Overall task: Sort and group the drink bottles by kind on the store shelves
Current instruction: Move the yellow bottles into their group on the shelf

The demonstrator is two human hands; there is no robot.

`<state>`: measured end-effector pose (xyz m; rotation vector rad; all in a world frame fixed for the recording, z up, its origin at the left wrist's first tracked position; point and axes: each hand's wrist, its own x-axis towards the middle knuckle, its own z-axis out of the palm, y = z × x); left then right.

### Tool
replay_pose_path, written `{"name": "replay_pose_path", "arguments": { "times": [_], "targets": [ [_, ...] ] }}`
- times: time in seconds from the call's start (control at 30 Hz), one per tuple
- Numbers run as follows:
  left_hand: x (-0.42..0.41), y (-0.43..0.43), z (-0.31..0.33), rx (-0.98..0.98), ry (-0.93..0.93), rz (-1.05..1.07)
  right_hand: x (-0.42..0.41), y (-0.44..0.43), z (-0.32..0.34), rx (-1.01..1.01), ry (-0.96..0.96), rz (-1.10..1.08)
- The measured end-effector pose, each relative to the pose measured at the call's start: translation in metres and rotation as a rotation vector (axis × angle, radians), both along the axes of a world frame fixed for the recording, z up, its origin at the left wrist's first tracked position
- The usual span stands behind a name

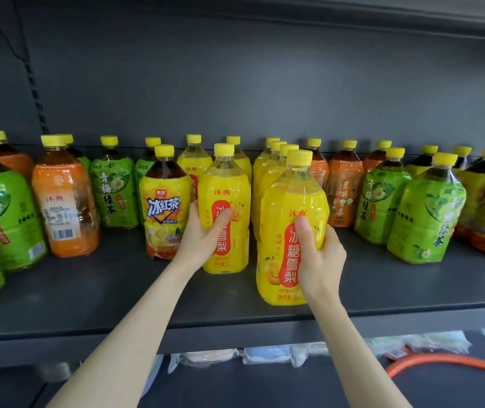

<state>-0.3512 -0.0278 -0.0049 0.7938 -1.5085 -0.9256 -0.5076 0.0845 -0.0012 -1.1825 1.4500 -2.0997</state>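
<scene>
Left hand (203,234) grips a yellow bottle (225,178) mid-frame, right hand (322,257) the nearer yellow bottle (294,198) — I'd slide both back against the yellow row (261,178), labels forward.

On the shelf (88,293), the nearer pear bottle (292,198) stands right of the farther pear bottle (224,181).

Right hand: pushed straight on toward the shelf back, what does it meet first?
Probably the row of yellow bottles right behind the front yellow bottle that the right hand grips; that bottle would touch them before the hand does. Gap unclear from this view.
</scene>
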Motion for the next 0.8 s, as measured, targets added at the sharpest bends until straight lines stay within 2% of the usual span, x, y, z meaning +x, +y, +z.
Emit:
{"name": "replay_pose_path", "arguments": {
  "times": [0.17,0.5,0.8],
  "targets": [
    [-0.011,-0.019,0.001,0.04,-0.059,-0.029,0.001,-0.002,-0.001,-0.005,0.013,-0.031],
    [-0.037,-0.037,-0.001,0.11,0.088,-0.044,0.002,-0.005,-0.001,0.007,0.022,-0.057],
    [-0.041,-0.053,-0.006,0.114,0.073,-0.058,0.0,-0.007,-0.003,0.019,0.027,-0.056]
  ]
}}
